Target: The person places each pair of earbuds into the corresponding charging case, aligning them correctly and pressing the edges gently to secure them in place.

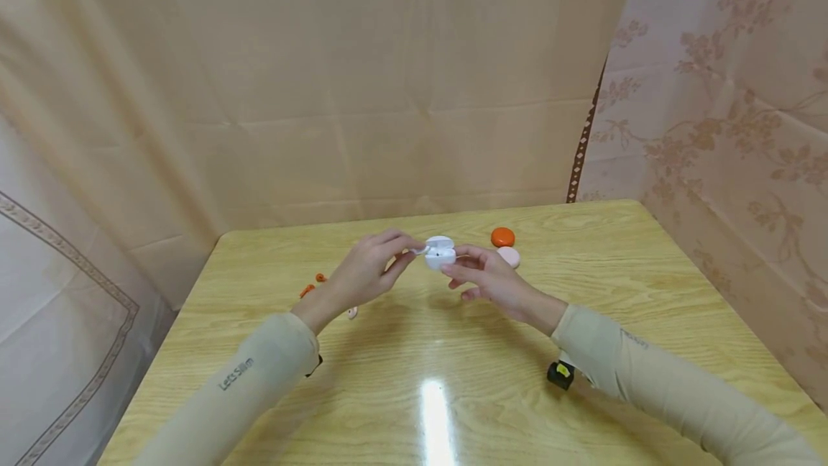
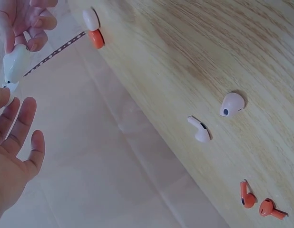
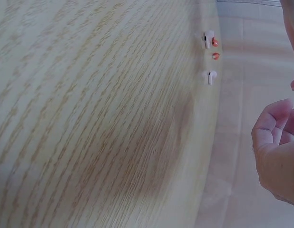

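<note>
Above the table my right hand (image 1: pixel 494 285) holds a small white earbud case (image 1: pixel 440 259) between thumb and fingers, its lid raised. My left hand (image 1: pixel 370 270) pinches a white earbud (image 1: pixel 420 250) by thumb and fingertips, right at the left side of that case. In the left wrist view, the case (image 2: pixel 16 64) hangs from the right fingers, and the left hand (image 2: pixel 14 159) is just below it. Most of the case is cut off in the right wrist view, where the right hand (image 3: pixel 280 152) shows curled fingers.
Behind the right hand lie a round orange case (image 1: pixel 502 237) and a pale pink case (image 1: pixel 509 257). Two pale pink earbuds (image 2: pixel 199 130) and two orange earbuds (image 2: pixel 247 195) rest on the wooden table (image 1: pixel 414 358) at the left. Curtains hang behind the table.
</note>
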The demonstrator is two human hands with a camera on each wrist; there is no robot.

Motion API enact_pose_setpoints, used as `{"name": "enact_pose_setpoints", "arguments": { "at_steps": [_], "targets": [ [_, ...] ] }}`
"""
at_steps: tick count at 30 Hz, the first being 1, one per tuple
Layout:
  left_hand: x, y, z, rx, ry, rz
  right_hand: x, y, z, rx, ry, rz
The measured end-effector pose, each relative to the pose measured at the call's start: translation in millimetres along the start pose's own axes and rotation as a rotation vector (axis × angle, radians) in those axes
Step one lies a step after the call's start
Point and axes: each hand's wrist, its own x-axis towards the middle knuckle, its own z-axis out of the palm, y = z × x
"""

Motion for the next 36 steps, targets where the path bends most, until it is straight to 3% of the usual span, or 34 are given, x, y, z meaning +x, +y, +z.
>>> {"name": "enact_pose_setpoints", "arguments": {
  "at_steps": [24,36],
  "targets": [
    [10.1,10.3,-0.6,0.144,-0.081,-0.039,1.7,0.4,2.5,-0.013,0.006,-0.001],
    [14.9,13.0,-1.7,0.353,-0.129,0.116,1.7,-0.3,2.2,-0.025,-0.004,0.001]
  ]
}}
